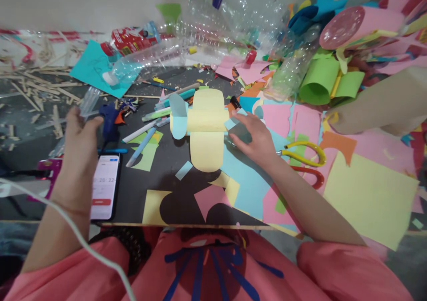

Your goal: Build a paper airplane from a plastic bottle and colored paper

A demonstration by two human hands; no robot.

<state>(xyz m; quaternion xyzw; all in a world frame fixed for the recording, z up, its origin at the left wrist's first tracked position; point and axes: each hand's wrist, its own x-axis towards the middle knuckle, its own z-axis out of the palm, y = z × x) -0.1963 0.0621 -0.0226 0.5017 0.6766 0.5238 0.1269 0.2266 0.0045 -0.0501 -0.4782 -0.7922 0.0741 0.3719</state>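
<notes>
Now | left hand [80,136]: parted, near tool [110,119] | right hand [256,136]: parted, touching paper [230,123]

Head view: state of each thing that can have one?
Yellow paper model: rolled tube across a wide strip
Right hand: at the model's right end, thumb and forefinger apart
Left hand: beside blue tool, grip unclear
Phone: face up, screen on
Scissors: handles apart, blades partly hidden
White-capped bottle: capped, on its side
Red-labelled bottle: capped, on its side
Green paper: rolled
Yellow sheet: lying spread out
</notes>
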